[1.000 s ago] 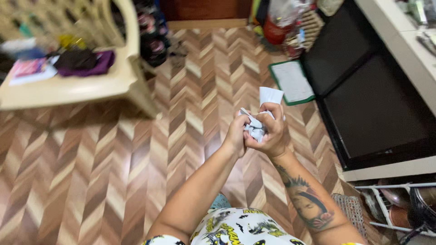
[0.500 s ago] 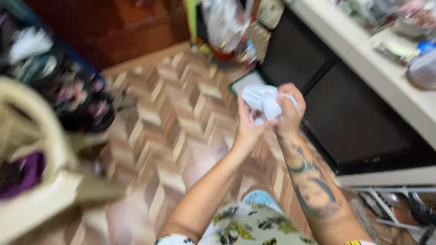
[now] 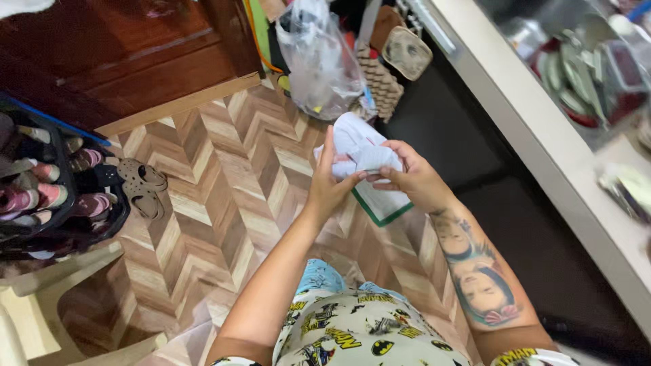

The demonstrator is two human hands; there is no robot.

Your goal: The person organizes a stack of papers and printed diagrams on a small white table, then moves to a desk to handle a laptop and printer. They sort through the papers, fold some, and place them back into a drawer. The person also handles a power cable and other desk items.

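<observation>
I hold a crumpled white sheet of paper (image 3: pixel 361 145) in front of me with both hands. My left hand (image 3: pixel 328 180) presses flat against its left side, fingers pointing up. My right hand (image 3: pixel 411 177) pinches its lower right edge between thumb and fingers. The paper is partly spread between the two hands, above the herringbone wood floor (image 3: pixel 224 183).
A green-edged white board (image 3: pixel 382 203) lies on the floor under my hands. A clear plastic bag (image 3: pixel 320 61) and woven items (image 3: pixel 380 78) stand ahead. A shoe rack (image 3: pixel 51 190) and dark clogs (image 3: pixel 141 186) sit left. A white counter (image 3: pixel 542 142) runs along the right.
My view swung left and forward, from the plastic chair toward the door and shoe rack. The tightly balled paper in my hands has been opened out wider.
</observation>
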